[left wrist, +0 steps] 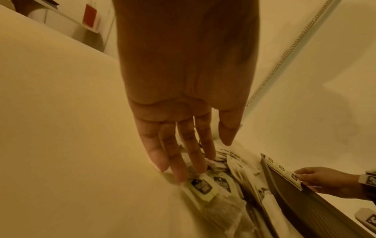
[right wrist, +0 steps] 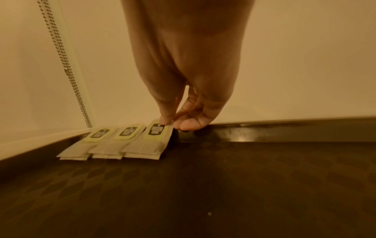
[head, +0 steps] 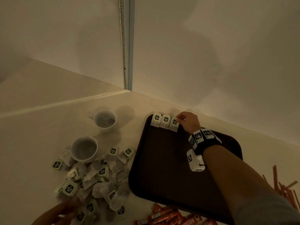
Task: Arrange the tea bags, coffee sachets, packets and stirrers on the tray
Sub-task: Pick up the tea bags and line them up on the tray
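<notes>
Fingers (right wrist: 165, 118) of the right hand (head: 189, 121) pinch the top corner of the third tea bag (right wrist: 150, 141) in a row of three along the far edge of the dark tray (head: 162, 168), thumb and forefinger closed on its pale green tag. Its two neighbours, the first bag (head: 156, 120) and the second bag (head: 165, 121), lie flat just beside it, edges touching, tags toward the tray's rim. That forearm reaches across the tray, a marker-covered wristband (head: 202, 138) strapped at the wrist.

At the near left, the left hand (left wrist: 183, 136) stretches its straight fingers onto a loose pile of tea bags (head: 90, 181) heaped on the pale surface (head: 32, 151) beside the tray; the fingertips touch the top bags without curling round any. Two white cups (head: 95, 133) stand behind the pile, one at its edge, one farther back near the wall.

Orange coffee sachets (head: 168, 216) lie scattered on the surface at the tray's near edge, and thin orange stirrers (head: 284, 187) lie off its right side, partly hidden by the arm. A bead chain (head: 123, 43) hangs down the corner of the wall behind.
</notes>
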### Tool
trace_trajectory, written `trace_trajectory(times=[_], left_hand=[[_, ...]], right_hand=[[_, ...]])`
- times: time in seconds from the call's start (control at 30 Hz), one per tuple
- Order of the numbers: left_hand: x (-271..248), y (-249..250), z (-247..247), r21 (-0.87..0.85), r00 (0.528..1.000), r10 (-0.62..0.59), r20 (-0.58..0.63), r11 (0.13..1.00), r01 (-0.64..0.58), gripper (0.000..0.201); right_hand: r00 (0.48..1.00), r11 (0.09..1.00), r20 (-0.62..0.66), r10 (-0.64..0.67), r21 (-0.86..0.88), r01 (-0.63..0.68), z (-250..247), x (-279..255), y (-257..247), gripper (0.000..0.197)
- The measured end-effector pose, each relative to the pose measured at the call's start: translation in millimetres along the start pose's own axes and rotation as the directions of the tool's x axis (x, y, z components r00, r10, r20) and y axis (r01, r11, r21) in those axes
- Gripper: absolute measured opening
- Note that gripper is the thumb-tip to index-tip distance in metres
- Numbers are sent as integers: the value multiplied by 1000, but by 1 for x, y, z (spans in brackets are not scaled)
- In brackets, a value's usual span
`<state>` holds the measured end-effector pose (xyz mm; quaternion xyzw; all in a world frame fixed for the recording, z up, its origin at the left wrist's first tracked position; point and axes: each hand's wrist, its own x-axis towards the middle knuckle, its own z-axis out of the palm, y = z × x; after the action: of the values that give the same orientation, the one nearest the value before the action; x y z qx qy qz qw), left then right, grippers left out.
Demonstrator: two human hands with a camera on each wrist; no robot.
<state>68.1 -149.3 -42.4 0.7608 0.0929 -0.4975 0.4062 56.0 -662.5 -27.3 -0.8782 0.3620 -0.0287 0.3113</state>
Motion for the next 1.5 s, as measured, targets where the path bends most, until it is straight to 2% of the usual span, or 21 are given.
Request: trace_trajectory(times=[0.03,0.1,0.13,0.17,0.27,0.33,0.43,0.53,0.6,0.73,0.87,0.93,0.97,1.03,1.1,1.17,1.23,1.27,1.37,1.47,1.5], left_hand=[[3,-7,0,42,1000,10,-29,999,-9,35],[-4,-9,3,0,998,28,-55,1000,-28,21],[-8,-5,3,-33,996,26,-85,999,-28,19],[-14,-1,4,19,992,77,-102,997,-75,22],[-28,8,2,106,986,156,-54,983,-149,21],[-29,11,1,110,979,195,-55,976,-188,21],[-29,18,7,136,951,307,-48,945,-298,24],[-33,25,9,192,926,378,-2,909,-371,16],[-36,34,12,192,902,432,18,884,-427,12],[-36,53,24,171,853,519,51,837,-519,12],[-34,67,31,86,821,567,66,816,-571,13],[-30,71,33,68,810,586,37,807,-587,9],[-28,72,32,76,806,592,23,802,-592,12],[-26,73,31,89,809,587,9,806,-586,17],[-26,72,27,72,811,585,-7,809,-583,14],[-29,68,24,34,814,580,-21,814,-579,10],[-31,63,21,14,822,569,-18,822,-569,21],[-31,62,20,14,824,566,-19,825,-566,20],[-32,63,18,5,820,571,-44,821,-571,22],[-31,68,17,35,813,576,-86,817,-575,6],[-30,70,17,56,812,574,-105,818,-572,9]], right_hand=[[1000,1000,3,0,-20,0,1,1,0,13],[1000,998,4,0,-59,0,1,1,-1,13],[1000,998,0,2,-69,-2,1,0,-2,14],[1000,998,-6,5,-65,-6,0,-1,-4,16],[998,1000,-57,-7,-5,7,-1,-10,-16,23],[993,995,-65,-101,-1,101,1,-24,-35,24],[947,954,122,-298,38,296,12,-57,-70,22],[785,868,408,-467,42,495,41,-92,-104,26],[704,799,550,-449,-106,592,66,-105,-120,33],[676,566,643,-359,-425,706,96,-117,-145,37],[682,431,656,-323,-539,723,106,-123,-156,25],[659,390,686,-309,-540,746,106,-123,-158,22],[643,406,702,-307,-515,755,104,-122,-159,17],[615,542,726,-308,-397,741,100,-120,-161,14],[603,742,730,-322,-200,639,97,-116,-163,20],[599,861,742,-302,-57,505,95,-113,-168,40],[622,887,750,-225,-107,450,100,-113,-173,65],[654,871,729,-203,-171,461,106,-114,-174,70],[752,849,627,-204,-269,454,123,-116,-174,55],[744,842,626,-233,-253,476,131,-116,-173,37],[741,851,622,-251,-224,476,131,-117,-173,28]])
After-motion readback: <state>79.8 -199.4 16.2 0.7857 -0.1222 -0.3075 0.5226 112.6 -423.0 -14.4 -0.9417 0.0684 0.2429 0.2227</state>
